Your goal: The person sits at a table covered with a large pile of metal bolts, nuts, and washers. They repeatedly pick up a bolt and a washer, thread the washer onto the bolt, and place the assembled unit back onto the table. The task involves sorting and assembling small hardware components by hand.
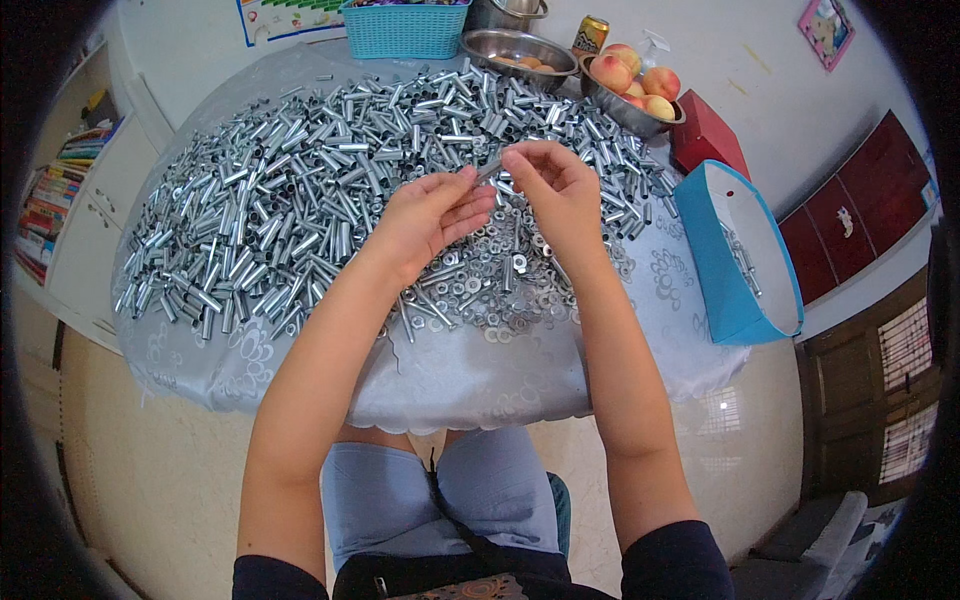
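Note:
Over the table, a short grey metal tube (489,170) spans the gap between my two hands. My left hand (425,218) pinches its lower left end between thumb and index finger, the other fingers loosely stretched. At the upper right end, the thumb and fingertips of my right hand (556,190) close on it. Whether a bolt sits inside the tube cannot be made out. A wide heap of shiny metal tubes (300,180) lies beneath and to the left. Flat washers (490,300) are spread below my hands, with several long bolts (430,308) among them.
A blue fabric bin (715,265) holding some metal pieces stands at the right edge. Behind are a red box (708,140), a steel bowl of peaches (640,118), a bowl of eggs (520,45), a yellow can (590,36) and a turquoise basket (405,32).

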Available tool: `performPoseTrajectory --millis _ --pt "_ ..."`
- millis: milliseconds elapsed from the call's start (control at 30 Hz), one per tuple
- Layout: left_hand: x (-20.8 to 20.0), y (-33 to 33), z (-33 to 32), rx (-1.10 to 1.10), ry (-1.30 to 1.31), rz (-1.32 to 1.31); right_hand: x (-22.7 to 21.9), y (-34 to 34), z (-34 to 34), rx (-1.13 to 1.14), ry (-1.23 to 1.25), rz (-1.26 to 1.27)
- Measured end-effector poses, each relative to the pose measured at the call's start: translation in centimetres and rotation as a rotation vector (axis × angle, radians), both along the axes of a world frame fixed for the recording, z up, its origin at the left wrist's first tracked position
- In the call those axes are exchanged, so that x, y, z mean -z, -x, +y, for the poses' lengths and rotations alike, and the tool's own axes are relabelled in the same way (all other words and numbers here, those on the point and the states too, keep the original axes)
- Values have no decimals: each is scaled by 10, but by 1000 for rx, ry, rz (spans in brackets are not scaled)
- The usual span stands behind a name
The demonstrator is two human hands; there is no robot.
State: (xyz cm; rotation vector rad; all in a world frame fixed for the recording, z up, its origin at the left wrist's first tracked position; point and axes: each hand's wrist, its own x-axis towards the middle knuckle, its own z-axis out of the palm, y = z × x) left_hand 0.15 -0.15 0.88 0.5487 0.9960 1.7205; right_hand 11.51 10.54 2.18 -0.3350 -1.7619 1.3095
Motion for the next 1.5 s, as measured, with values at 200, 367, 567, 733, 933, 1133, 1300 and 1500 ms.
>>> performPoseTrajectory --millis 200,367,567,733,933,1133,1300,1500 --pt "2 -6 1 108 -57 -40 -2 1 0 -71 197 28" --pt "3 -5 1 15 30 27 1 4 -6 -110 196 -49" --pt "-1 -9 1 -82 155 140 6 6 -6 -79 69 -57" --pt "2 -4 2 -1 21 -76 3 4 -3 85 15 -85" --pt "8 9 2 73 -137 -330 16 -5 16 314 -516 -369" --pt "7 9 1 72 -115 -373 21 -11 18 210 -623 -749" --pt "8 9 1 83 -99 -368 26 -9 16 230 -684 -873" --pt "6 5 2 58 5 -307 40 -3 16 302 -911 -755"
